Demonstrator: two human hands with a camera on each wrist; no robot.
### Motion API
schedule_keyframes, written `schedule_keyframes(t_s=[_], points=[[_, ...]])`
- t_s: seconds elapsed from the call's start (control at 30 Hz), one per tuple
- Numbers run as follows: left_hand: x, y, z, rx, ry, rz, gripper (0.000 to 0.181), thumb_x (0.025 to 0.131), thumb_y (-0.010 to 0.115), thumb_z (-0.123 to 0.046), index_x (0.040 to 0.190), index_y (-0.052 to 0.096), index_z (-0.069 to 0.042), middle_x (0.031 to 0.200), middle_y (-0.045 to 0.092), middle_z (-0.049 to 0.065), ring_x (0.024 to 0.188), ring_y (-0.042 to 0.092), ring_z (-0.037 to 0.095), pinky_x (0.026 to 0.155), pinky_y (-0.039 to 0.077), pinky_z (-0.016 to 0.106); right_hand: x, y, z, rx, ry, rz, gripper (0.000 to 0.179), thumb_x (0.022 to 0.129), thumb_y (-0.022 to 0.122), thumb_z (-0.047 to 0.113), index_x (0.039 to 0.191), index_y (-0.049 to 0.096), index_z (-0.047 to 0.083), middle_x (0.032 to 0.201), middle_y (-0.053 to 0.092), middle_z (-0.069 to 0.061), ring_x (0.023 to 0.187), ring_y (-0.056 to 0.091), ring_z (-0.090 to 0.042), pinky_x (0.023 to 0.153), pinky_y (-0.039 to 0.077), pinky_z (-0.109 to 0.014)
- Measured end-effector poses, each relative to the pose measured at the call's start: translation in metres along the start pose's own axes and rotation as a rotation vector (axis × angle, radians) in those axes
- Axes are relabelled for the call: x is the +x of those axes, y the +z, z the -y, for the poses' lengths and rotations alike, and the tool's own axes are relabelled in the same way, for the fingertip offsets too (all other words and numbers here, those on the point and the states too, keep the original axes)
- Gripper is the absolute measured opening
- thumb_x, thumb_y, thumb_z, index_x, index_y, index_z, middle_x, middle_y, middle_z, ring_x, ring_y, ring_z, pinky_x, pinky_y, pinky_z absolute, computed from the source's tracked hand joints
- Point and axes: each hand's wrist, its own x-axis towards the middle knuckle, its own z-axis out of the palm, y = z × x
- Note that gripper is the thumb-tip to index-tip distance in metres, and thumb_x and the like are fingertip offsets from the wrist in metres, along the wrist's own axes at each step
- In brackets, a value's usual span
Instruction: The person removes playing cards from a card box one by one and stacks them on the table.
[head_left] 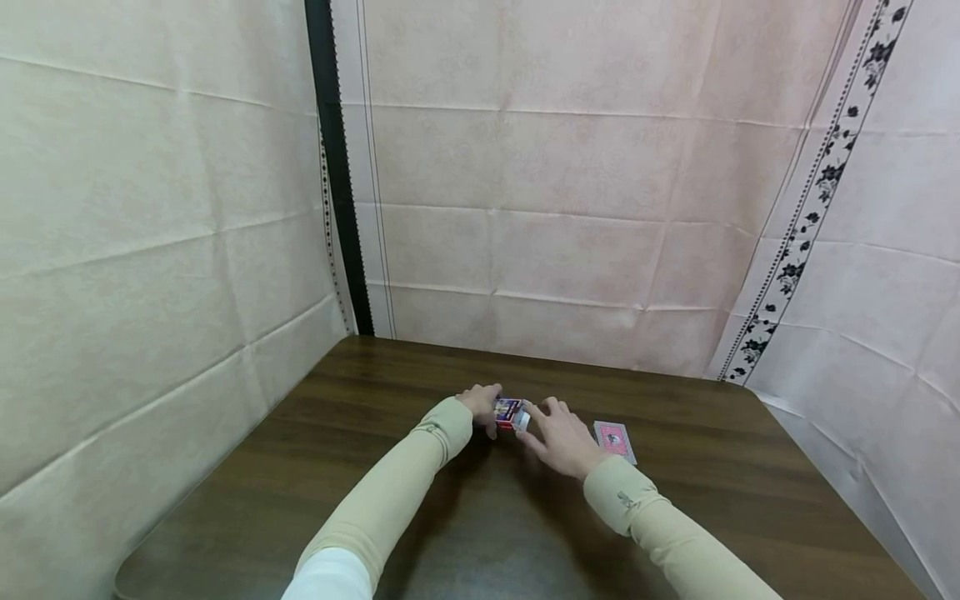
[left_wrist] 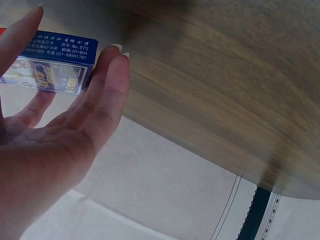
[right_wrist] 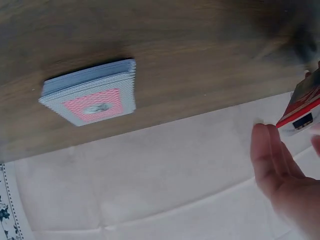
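Note:
A dark blue and red playing-card box (head_left: 508,412) with printed sides is over the middle of the table. My left hand (head_left: 480,406) holds it by its left end, thumb on one side and fingers on the other. The lettering and a small square code on the box (left_wrist: 60,62) show in the left wrist view. At the box's right end a white flap stands out, and my right hand (head_left: 564,437) has its index finger and thumb around that end, fingers fairly straight. Beside the right hand lies a squared stack of playing cards (head_left: 614,441), pink-patterned back up.
The brown wooden table (head_left: 360,533) has rounded corners. Pale creased cloth (head_left: 540,208) hangs behind it and along both sides, with a dark strip at the back left and a floral border at the right.

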Motion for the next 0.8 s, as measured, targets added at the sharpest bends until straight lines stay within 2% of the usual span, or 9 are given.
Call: schedule_keyframes(t_s=[0.2,0.33,0.57,0.67,0.8], points=[[-0.004,-0.001,0.0,0.009,0.03,-0.002,0.07,0.068,0.086,-0.011,0.128,0.051,-0.015,0.113,0.06,0.009,0.096,0.056,0.025,0.089,0.046,0.044,0.003,0.005,0.005,0.033,0.023,0.068,0.053,0.095,0.054,0.046,0.138,0.053,0.014,0.131,0.049,-0.021,0.116,0.049,-0.035,0.094,0.046,-0.053],[-0.004,-0.002,-0.008,0.028,0.076,0.009,0.068,0.067,0.086,-0.01,0.126,0.052,-0.016,0.112,0.061,0.008,0.096,0.056,0.023,0.087,0.047,0.041,0.005,0.007,0.003,0.049,0.05,0.103,0.055,0.095,0.055,0.048,0.139,0.052,0.015,0.133,0.046,-0.024,0.113,0.05,-0.036,0.093,0.046,-0.054],[0.004,0.005,-0.02,0.064,0.149,0.053,0.065,0.067,0.086,-0.009,0.122,0.052,-0.017,0.11,0.061,0.005,0.092,0.056,0.018,0.085,0.048,0.034,0.004,0.012,-0.005,0.07,0.084,0.132,0.055,0.094,0.055,0.049,0.135,0.055,0.013,0.139,0.041,-0.027,0.116,0.049,-0.039,0.094,0.045,-0.057],[0.005,0.008,-0.02,0.083,0.159,0.055,0.065,0.068,0.086,-0.01,0.122,0.051,-0.018,0.11,0.061,0.005,0.091,0.055,0.018,0.084,0.048,0.033,0.003,0.014,-0.008,0.051,0.081,0.138,0.056,0.094,0.054,0.049,0.136,0.054,0.012,0.139,0.042,-0.026,0.116,0.049,-0.038,0.093,0.045,-0.056],[0.007,0.012,-0.014,0.108,0.14,0.055,0.065,0.069,0.086,-0.012,0.123,0.051,-0.02,0.109,0.061,0.004,0.09,0.056,0.017,0.082,0.048,0.033,0.001,0.014,-0.01,0.035,0.047,0.123,0.055,0.095,0.054,0.047,0.138,0.053,0.013,0.135,0.047,-0.023,0.113,0.051,-0.034,0.091,0.046,-0.054]])
